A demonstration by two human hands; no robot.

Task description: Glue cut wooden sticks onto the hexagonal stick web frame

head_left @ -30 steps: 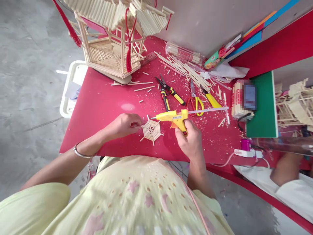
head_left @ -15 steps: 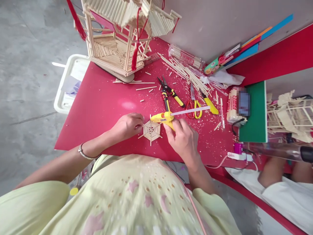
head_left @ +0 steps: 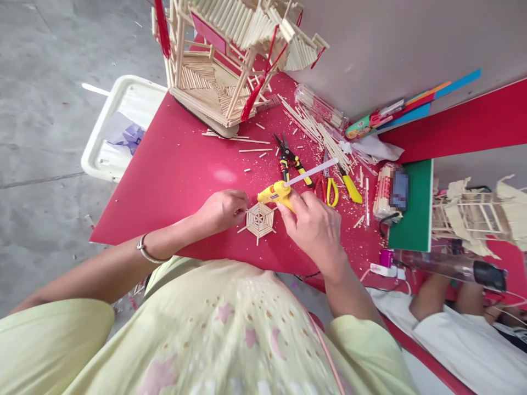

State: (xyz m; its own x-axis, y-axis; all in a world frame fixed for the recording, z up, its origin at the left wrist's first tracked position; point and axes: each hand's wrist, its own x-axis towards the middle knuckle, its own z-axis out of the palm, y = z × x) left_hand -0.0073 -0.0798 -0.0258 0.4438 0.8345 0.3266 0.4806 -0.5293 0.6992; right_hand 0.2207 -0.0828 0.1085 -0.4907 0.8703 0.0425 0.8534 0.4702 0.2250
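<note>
My right hand (head_left: 313,226) is wrapped round the grip of a yellow hot glue gun (head_left: 275,193), and a clear glue stick (head_left: 312,173) juts from its back. The nozzle points left, over the upper edge of a small hexagonal web of wooden sticks (head_left: 259,220) on the red table. At the web's upper left, my left hand (head_left: 228,210) is closed with its fingertips pinched on one of the web's outer stick ends. The fingers partly hide that spot.
A stick-built pavilion model (head_left: 222,82) with red tassels stands at the far left. Black and yellow cutters (head_left: 293,159), scissors (head_left: 328,186), a yellow-handled knife (head_left: 349,186) and loose sticks (head_left: 313,123) lie beyond my right hand. Another person's legs (head_left: 444,296) are at right.
The camera view has shifted, so the table and pavilion appear further right. The glue gun's back end is tipped higher, its nozzle still by the web's upper edge. My left hand keeps its pinch.
</note>
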